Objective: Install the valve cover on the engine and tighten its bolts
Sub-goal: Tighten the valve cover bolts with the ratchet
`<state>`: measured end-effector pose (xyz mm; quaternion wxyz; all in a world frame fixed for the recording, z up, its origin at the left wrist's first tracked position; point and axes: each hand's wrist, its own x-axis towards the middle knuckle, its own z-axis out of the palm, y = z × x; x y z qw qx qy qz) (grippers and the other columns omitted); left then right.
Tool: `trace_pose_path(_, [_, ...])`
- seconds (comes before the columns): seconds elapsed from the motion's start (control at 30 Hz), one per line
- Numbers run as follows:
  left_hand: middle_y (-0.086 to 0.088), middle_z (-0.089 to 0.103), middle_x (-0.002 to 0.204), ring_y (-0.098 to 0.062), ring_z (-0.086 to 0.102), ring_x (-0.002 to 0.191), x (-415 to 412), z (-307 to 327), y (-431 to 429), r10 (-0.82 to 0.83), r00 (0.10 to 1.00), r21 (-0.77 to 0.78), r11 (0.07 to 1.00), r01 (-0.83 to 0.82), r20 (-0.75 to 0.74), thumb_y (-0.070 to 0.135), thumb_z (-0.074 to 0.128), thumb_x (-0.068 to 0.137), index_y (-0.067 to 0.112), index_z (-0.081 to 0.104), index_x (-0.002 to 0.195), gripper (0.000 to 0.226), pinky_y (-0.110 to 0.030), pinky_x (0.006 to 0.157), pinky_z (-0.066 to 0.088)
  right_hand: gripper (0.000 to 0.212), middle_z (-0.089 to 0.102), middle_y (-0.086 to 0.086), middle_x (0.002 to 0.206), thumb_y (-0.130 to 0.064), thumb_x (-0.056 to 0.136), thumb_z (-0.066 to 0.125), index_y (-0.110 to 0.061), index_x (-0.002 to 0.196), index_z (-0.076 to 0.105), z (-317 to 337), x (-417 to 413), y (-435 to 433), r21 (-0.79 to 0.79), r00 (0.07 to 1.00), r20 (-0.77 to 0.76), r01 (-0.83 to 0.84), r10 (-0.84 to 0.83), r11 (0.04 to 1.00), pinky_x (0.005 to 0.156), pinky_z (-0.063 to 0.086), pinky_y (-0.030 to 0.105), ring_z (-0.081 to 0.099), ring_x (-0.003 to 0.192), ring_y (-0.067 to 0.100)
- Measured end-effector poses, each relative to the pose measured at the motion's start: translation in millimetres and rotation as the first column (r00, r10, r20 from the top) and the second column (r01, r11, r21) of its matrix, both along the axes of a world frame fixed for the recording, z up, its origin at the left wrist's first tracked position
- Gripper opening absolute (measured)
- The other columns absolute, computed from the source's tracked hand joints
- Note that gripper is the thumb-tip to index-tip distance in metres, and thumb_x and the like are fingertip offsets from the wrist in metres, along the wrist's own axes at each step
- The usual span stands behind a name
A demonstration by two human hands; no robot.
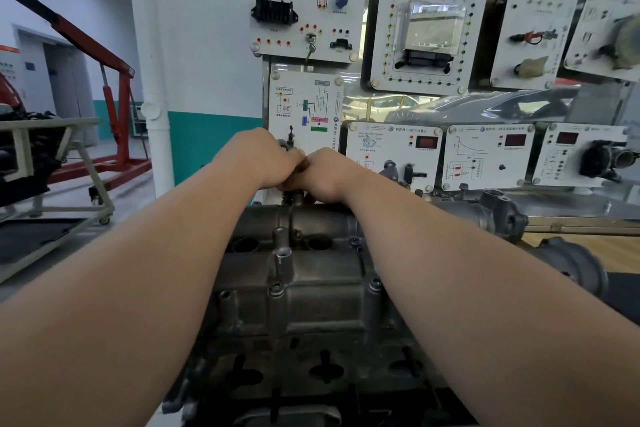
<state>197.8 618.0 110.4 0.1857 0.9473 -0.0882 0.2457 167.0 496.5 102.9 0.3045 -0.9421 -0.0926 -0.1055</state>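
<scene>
Valve cover [304, 291] seated on top of engine [311, 378], long axis running away from the camera. Both arms reach over it to its far end. Left hand [258, 161] and right hand [327, 175] touch knuckle to knuckle above a dark metal fitting [293, 197] at the cover's far edge. Fingers of both are curled under and hidden by the backs of the hands; cannot tell what they hold, if anything. Judged step: working a fastener at the far end, by hand or with a small tool. Bolts [276, 288] show in bosses along the near part of the cover, heads down; tightness cannot be read. To do it well: start each thread by hand and straight, run all bolts snug before any final pull, work from the middle outward crosswise, check that the cover lies flat on its joint all round. The long reach means poor leverage and a slip risk. Wood-topped bench [575, 243] to the right of the engine; what the engine itself rests on is out of sight. Behind, a board of white training panels [426, 31]. Left: white pipe [154, 80], red hoist [114, 121], grey cart [52, 211]. Grey floor, teal band low on the wall.
</scene>
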Motion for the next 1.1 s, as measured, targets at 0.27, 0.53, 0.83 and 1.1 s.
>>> trace_pose_path(0.27, [-0.011, 0.064, 0.098, -0.020, 0.057, 0.082, -16.0, 10.0, 20.9, -0.192, 0.962, 0.104, 0.971, 0.214, -0.195, 0.023, 0.044, 0.094, 0.007, 0.059, 0.087, 0.023, -0.033, 0.071, 0.047, 0.029, 0.068, 0.023, 0.099, -0.014, 0.091, 0.048, 0.006, 0.101, 0.067, 8.1, -2.7, -6.5, 0.323, 0.992, 0.110, 0.016, -0.054, 0.946, 0.057, 0.042, 0.024, 0.061, 0.068, 0.021])
trace_pose_path(0.53, [-0.002, 0.061, 0.106, -0.024, 0.054, 0.108, -26.1, -15.9, 8.1, 0.060, 0.997, 0.536, 0.844, -0.030, -0.038, 0.045, 0.039, 0.092, 0.025, 0.052, 0.118, 0.036, -0.046, 0.099, 0.028, 0.059, 0.057, 0.016, 0.067, -0.051, 0.089, 0.060, 0.007, 0.073, 0.064, 5.1, -1.7, 5.2, -0.013, 0.982, 0.170, 0.079, -0.076, 0.997, 0.060, 0.039, 0.029, 0.050, 0.062, 0.022])
trace_pose_path(0.83, [0.001, 0.065, 0.095, -0.018, 0.059, 0.109, -26.9, -33.3, -9.1, 0.081, 0.997, 0.397, 0.915, -0.070, -0.011, 0.015, 0.043, 0.085, 0.020, 0.058, 0.115, 0.033, -0.044, 0.115, -0.005, 0.038, 0.069, 0.013, 0.089, -0.036, 0.092, 0.056, -0.002, 0.095, 0.072, 6.1, -2.1, 8.9, -0.006, 0.982, 0.189, 0.010, -0.009, 1.000, 0.069, 0.047, 0.032, 0.062, 0.082, 0.025])
trace_pose_path(1.1, [-0.016, 0.062, 0.107, -0.032, 0.059, 0.099, -25.4, -29.7, -12.4, 0.003, 0.999, 0.209, 0.978, 0.007, -0.045, 0.005, 0.039, 0.093, 0.001, 0.059, 0.107, 0.025, -0.031, 0.068, 0.039, 0.040, 0.067, 0.013, 0.080, -0.038, 0.091, 0.060, -0.001, 0.085, 0.072, 9.2, 8.0, 8.6, 0.042, 0.980, 0.196, -0.025, 0.016, 0.999, 0.059, 0.040, 0.028, 0.053, 0.066, 0.016])
